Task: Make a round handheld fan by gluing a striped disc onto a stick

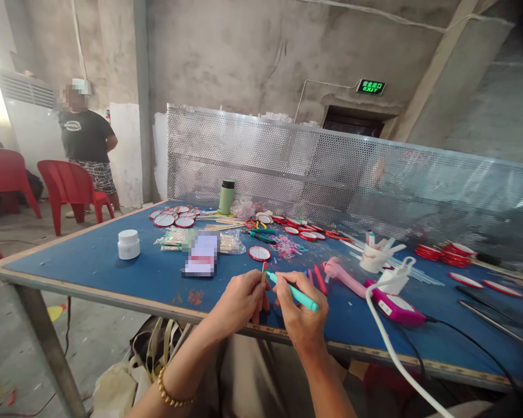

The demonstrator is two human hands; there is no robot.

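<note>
My left hand [245, 294] is closed around a small wooden stick [264, 270] with a red upper end, held upright above the table's front edge. Between the fingers of my right hand [303, 307] sits a turquoise marker pen [303, 298], its tip pointing left, close to the stick. Whether the tip touches the stick I cannot tell. Just behind my hands lies a round red-rimmed disc [260, 253]. Purple and red pens [319, 280] lie right of them, partly hidden by my right hand.
The blue table [91, 267] holds a phone [201, 255], a white jar [128, 244], a green bottle [227, 197], a white cup of pens [373, 256], and a pink glue gun [344, 277]. A white cable [387, 342] crosses at right; a perforated metal panel [261, 157] stands behind. A person [89, 139] stands far left.
</note>
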